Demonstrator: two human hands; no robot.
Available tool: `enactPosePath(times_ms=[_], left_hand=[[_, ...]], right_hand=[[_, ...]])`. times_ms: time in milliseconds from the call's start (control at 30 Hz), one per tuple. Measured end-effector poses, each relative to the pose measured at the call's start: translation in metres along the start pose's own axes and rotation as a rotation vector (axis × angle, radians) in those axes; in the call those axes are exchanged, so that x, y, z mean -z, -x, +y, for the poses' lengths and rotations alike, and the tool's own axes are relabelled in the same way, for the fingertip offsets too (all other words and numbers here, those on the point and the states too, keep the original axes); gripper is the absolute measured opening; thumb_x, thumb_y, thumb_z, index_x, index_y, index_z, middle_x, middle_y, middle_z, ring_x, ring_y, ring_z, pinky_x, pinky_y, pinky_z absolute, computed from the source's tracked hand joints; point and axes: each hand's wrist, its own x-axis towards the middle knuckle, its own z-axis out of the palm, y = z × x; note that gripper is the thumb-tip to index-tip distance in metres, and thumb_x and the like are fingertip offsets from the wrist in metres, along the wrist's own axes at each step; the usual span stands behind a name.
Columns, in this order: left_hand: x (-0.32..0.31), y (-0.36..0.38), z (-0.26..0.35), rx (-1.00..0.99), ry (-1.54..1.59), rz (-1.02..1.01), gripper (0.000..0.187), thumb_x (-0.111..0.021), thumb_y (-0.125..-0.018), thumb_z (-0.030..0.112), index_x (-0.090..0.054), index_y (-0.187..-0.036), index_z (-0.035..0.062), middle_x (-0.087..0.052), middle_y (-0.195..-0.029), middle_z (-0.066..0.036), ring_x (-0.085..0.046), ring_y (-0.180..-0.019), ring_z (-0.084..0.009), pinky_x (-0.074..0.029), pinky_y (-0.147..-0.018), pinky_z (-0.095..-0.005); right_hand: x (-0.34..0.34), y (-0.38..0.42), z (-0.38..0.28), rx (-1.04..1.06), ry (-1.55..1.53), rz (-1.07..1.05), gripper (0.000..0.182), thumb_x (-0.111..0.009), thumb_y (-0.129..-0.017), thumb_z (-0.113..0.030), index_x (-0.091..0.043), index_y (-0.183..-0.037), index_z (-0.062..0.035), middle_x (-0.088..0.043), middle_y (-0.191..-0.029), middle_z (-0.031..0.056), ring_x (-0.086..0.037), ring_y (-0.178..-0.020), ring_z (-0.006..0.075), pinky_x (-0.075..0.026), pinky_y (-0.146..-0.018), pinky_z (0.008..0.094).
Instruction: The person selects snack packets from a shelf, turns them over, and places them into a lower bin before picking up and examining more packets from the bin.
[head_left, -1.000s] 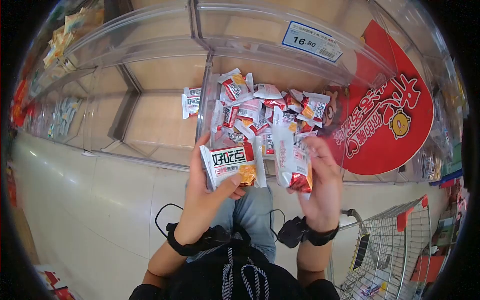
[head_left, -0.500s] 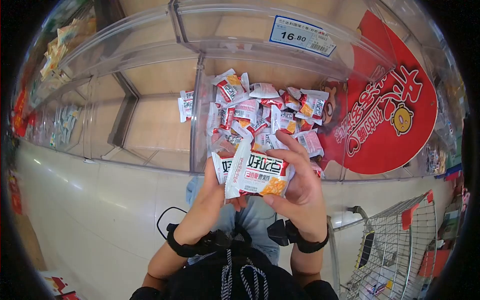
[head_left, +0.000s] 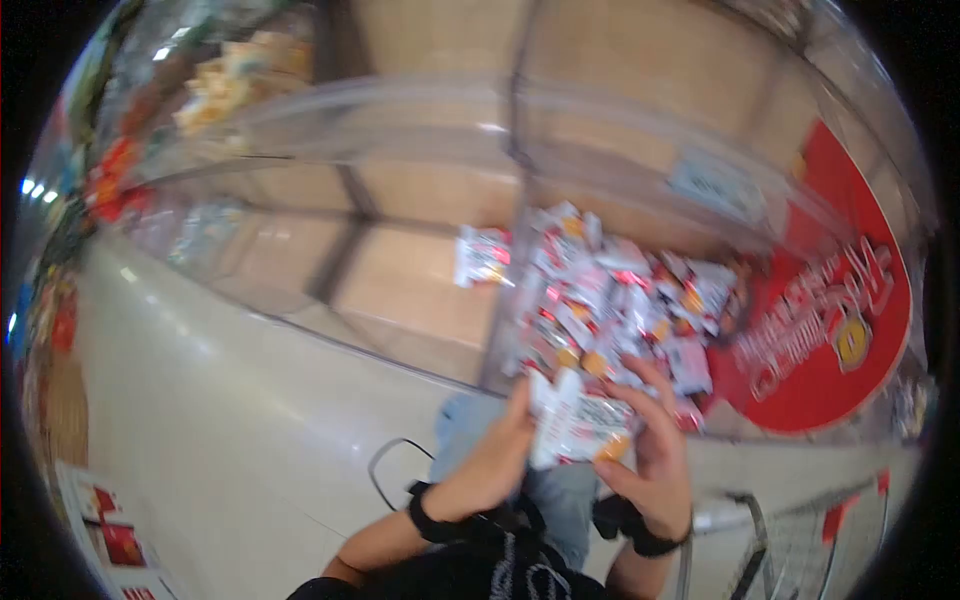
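Note:
Two white snack packets are held together over my lap, just in front of the bin's edge. The front packet (head_left: 592, 425) has an orange picture at its lower right; my right hand (head_left: 655, 450) grips its right side between thumb and fingers. Behind it, the rear packet (head_left: 538, 393) shows at the left, closed in my left hand (head_left: 500, 450). Motion blurs the print. A pile of similar red and white packets (head_left: 610, 290) fills the clear bin beyond my hands. One packet (head_left: 484, 256) lies left of the divider.
Clear plastic bin walls (head_left: 420, 375) run across the view, with a blurred price label (head_left: 717, 187) on one. A red sign (head_left: 840, 330) stands at the right. A wire shopping cart (head_left: 840, 540) is at the lower right. A black cord (head_left: 385, 450) loops beside my leg.
The view has swung left and blurred, so bin, hands and cart appear farther right and lower. Both hands still hold the packets.

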Motion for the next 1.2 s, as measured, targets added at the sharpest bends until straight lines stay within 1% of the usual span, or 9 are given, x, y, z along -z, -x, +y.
enactPosePath(times_ms=[100, 200, 600, 633, 700, 833, 967, 1100, 1200], left_hand=[[0.009, 0.002, -0.009, 0.035, -0.061, -0.016, 0.056, -0.03, -0.09, 0.022, -0.005, -0.129, -0.0088, -0.021, -0.133, -0.02, -0.022, -0.124, -0.024, -0.019, -0.1, -0.0281], [0.009, 0.005, 0.005, -0.073, 0.048, -0.054, 0.048, -0.03, -0.091, 0.025, -0.017, -0.129, -0.0005, -0.03, -0.128, -0.014, -0.028, -0.12, -0.0208, -0.021, -0.098, -0.0281], [0.039, 0.033, 0.023, -0.226, -0.057, 0.123, 0.063, -0.058, -0.08, 0.019, -0.02, -0.126, 0.0006, -0.037, -0.118, -0.009, -0.034, -0.11, -0.0152, -0.026, -0.094, -0.0281], [0.044, 0.037, 0.026, -0.246, -0.083, 0.114, 0.065, -0.058, -0.078, 0.017, -0.019, -0.128, 0.0007, -0.035, -0.12, -0.01, -0.032, -0.112, -0.0155, -0.025, -0.095, -0.0282], [0.049, 0.043, 0.029, -0.266, -0.1, 0.103, 0.075, -0.06, -0.075, 0.013, -0.011, -0.131, 0.0013, -0.029, -0.127, -0.012, -0.027, -0.118, -0.0163, -0.021, -0.098, -0.0286], [0.056, 0.064, 0.031, -0.26, -0.226, 0.121, 0.1, -0.064, -0.071, 0.013, 0.016, -0.131, 0.0045, -0.017, -0.134, -0.017, -0.019, -0.124, -0.0195, -0.015, -0.1, -0.0303], [0.054, 0.073, 0.043, -0.082, -0.03, 0.082, 0.109, -0.067, -0.068, 0.014, 0.024, -0.128, 0.0043, -0.015, -0.134, -0.02, -0.018, -0.124, -0.0227, -0.015, -0.1, -0.0311], [0.067, 0.077, 0.072, -0.265, -0.857, 0.167, 0.104, -0.072, -0.062, 0.018, 0.003, -0.132, -0.0006, -0.025, -0.128, -0.023, -0.03, -0.117, -0.035, -0.023, -0.098, -0.0373], [0.063, 0.069, 0.11, -0.257, -1.123, -0.064, 0.094, -0.074, -0.057, 0.02, -0.017, -0.129, -0.0018, -0.033, -0.122, -0.022, -0.033, -0.113, -0.0376, -0.026, -0.095, -0.0411]], right_hand=[[0.001, 0.001, 0.008, 0.069, 0.088, -0.069, 0.067, -0.07, -0.059, -0.012, -0.042, -0.12, -0.0032, -0.031, -0.126, 0.0157, -0.034, -0.117, 0.0254, -0.027, -0.095, 0.0362], [-0.009, -0.002, -0.018, -0.005, 0.104, -0.082, 0.058, -0.065, -0.071, -0.032, -0.043, -0.118, -0.0064, -0.028, -0.13, 0.0149, -0.028, -0.12, 0.0283, -0.025, -0.096, 0.0393], [-0.052, -0.022, -0.029, 0.102, 0.195, -0.225, 0.058, -0.065, -0.07, -0.02, -0.04, -0.12, -0.0027, -0.028, -0.129, 0.0157, -0.028, -0.119, 0.0285, -0.025, -0.095, 0.038], [-0.055, -0.021, -0.025, 0.143, 0.202, -0.205, 0.059, -0.065, -0.071, -0.02, -0.039, -0.121, -0.0034, -0.027, -0.13, 0.0158, -0.027, -0.12, 0.0294, -0.023, -0.097, 0.0389], [-0.064, -0.02, -0.001, -0.03, -0.316, -0.14, 0.107, -0.078, -0.055, -0.022, -0.008, -0.133, -0.0034, -0.025, -0.13, 0.0152, -0.034, -0.117, 0.026, -0.029, -0.096, 0.0388], [-0.072, -0.016, -0.006, -0.236, -0.651, -0.303, 0.086, -0.075, -0.057, -0.009, -0.026, -0.128, -0.0039, -0.033, -0.125, 0.0145, -0.036, -0.115, 0.024, -0.03, -0.094, 0.0362], [-0.074, -0.013, 0.005, -0.258, -0.56, -0.391, 0.096, -0.077, -0.056, -0.007, -0.016, -0.131, -0.0042, -0.038, -0.121, 0.0131, -0.04, -0.112, 0.0227, -0.033, -0.092, 0.0346], [-0.079, -0.012, 0.012, 0.008, -0.176, -0.226, 0.083, -0.074, -0.055, -0.011, -0.028, -0.124, -0.0015, -0.041, -0.116, 0.0145, -0.044, -0.106, 0.0223, -0.035, -0.089, 0.0336], [-0.082, -0.019, -0.006, 0.021, -0.174, -0.345, 0.082, -0.074, -0.053, -0.013, -0.031, -0.121, -0.0007, -0.04, -0.115, 0.0142, -0.041, -0.108, 0.0231, -0.033, -0.091, 0.0337]])
